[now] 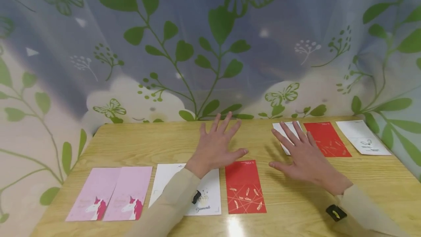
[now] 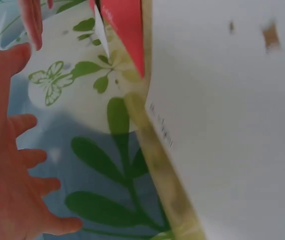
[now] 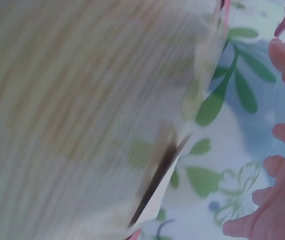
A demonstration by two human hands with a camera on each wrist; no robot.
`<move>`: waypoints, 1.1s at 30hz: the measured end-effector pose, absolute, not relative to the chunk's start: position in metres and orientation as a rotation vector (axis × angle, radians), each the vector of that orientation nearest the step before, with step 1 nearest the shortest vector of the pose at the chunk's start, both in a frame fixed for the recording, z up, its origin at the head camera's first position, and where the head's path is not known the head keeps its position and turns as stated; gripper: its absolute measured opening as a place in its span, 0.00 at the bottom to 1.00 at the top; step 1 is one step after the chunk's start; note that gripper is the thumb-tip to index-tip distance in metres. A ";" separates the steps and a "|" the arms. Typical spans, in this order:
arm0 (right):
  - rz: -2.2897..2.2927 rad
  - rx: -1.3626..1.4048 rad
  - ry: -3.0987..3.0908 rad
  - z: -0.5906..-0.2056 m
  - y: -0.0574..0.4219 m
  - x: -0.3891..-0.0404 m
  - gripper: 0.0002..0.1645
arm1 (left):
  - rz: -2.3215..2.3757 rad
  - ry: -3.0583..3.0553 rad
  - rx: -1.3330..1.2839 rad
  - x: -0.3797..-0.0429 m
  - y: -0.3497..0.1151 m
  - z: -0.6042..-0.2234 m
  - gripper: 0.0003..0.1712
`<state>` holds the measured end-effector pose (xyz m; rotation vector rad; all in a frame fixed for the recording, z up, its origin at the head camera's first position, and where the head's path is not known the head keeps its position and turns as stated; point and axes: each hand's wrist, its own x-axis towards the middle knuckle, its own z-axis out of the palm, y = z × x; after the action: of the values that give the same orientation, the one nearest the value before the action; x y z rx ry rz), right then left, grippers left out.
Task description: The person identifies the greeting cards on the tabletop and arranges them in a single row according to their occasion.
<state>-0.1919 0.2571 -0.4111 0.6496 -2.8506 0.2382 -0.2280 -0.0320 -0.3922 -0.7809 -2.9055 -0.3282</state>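
Note:
My left hand [image 1: 215, 147] is spread palm down above the table, with nothing in it. Its wrist overlaps a white card marked "Diamonds" [image 1: 207, 200], and its thumb points toward a red card with gold feather prints [image 1: 245, 189]. To the right, my right hand [image 1: 302, 158] is spread the same way, fingers straight, also holding nothing. It partly covers a white card [image 1: 280, 129] at the back. In the left wrist view the white card [image 2: 222, 125] fills the right side, beside the splayed left fingers [image 2: 30, 157].
Two pink unicorn cards [image 1: 93, 195] [image 1: 128, 193] lie at the front left, edges meeting. At the back right lie another red card [image 1: 327, 138] and a white card with a small green print [image 1: 363, 136]. A leaf-patterned curtain [image 1: 184, 50] hangs behind the wooden table [image 1: 131, 142].

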 end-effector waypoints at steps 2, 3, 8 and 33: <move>0.236 0.614 -2.864 -0.411 0.266 -0.196 0.57 | -0.323 -2.912 -0.790 -0.228 -0.026 -0.392 0.49; 0.232 0.601 -2.866 -0.411 0.271 -0.198 0.57 | -0.320 -2.917 -0.797 -0.229 -0.024 -0.392 0.48; 0.283 0.548 -2.870 -0.411 0.293 -0.206 0.57 | -0.304 -2.922 -0.844 -0.233 -0.006 -0.391 0.48; 0.321 0.434 -3.093 -0.417 0.426 -0.251 0.55 | -0.424 -2.979 -1.211 -0.248 0.068 -0.401 0.45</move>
<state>-0.2510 0.4258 -0.4166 0.4338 -3.0926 0.3208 -0.2481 0.0683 -0.4006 -1.2109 -2.9793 -0.4237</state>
